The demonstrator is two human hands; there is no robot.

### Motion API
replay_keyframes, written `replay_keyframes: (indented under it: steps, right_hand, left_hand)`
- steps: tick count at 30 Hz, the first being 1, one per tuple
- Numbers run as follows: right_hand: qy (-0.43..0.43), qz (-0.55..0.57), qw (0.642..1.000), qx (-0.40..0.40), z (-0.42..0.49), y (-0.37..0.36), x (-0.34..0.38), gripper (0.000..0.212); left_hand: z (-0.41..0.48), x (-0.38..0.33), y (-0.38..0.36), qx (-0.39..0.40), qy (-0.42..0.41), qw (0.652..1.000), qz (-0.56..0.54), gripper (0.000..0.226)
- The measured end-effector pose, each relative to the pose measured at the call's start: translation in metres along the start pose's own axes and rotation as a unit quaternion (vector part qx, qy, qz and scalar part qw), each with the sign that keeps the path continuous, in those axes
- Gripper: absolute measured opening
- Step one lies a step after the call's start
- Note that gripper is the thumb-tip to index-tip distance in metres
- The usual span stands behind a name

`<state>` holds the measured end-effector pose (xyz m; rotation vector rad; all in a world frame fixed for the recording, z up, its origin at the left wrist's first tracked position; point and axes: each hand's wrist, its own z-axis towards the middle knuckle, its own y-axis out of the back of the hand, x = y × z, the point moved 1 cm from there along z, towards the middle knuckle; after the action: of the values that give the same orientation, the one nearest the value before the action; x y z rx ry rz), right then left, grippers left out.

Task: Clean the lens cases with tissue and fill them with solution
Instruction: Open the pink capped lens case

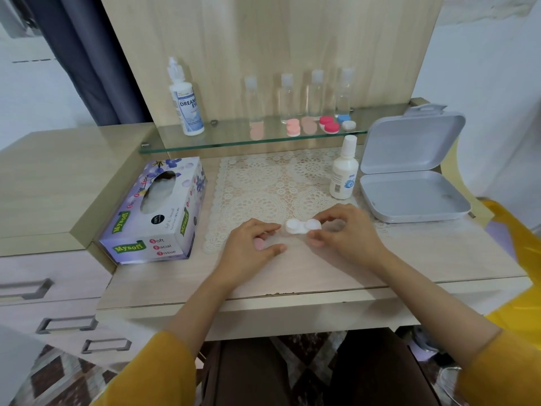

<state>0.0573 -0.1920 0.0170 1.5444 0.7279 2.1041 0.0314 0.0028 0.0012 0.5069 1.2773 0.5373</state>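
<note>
the white lens case lies on the lace mat between both hands. the left hand curls round a pink cap, forefinger touching the case's left end; the right hand pinches its right end.

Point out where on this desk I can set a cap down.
Free: the lace mat middle, between tissue box and small solution bottle, behind the hands; the bare desktop in front of the open grey box. Crowded: around the white lens case pinched by right hand, beside left hand holding a pink cap, and the glass shelf.
</note>
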Motion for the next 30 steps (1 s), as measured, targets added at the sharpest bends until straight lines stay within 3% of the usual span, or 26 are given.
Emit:
replay_keyframes:
  steps: [4, 9, 17, 23, 30]
  right_hand:
    - [-0.034, 0.037, 0.998, -0.039, 0.000, 0.025, -0.002, 0.018]
    - [-0.074, 0.020, 0.991, -0.108, 0.002, 0.061, -0.014, 0.019]
    - [-0.134, -0.079, 0.969, -0.190, 0.008, 0.111, -0.054, 0.020]
    - [-0.098, -0.149, 0.960, -0.214, 0.015, 0.116, -0.071, 0.017]
    - [0.055, -0.266, 0.938, -0.215, 0.019, 0.108, -0.078, 0.021]
  left_hand:
    - [0.007, -0.003, 0.001, -0.004, -0.002, 1.000, 0.030, 0.035]
    - [0.019, -0.025, -0.019, -0.049, -0.073, 0.991, 0.103, 0.030]
    - [0.022, -0.041, -0.072, 0.061, -0.135, 0.979, 0.143, 0.042]
    - [0.022, -0.039, -0.073, 0.064, -0.146, 0.978, 0.132, 0.041]
    - [0.022, -0.036, -0.072, 0.058, -0.152, 0.978, 0.127, 0.040]
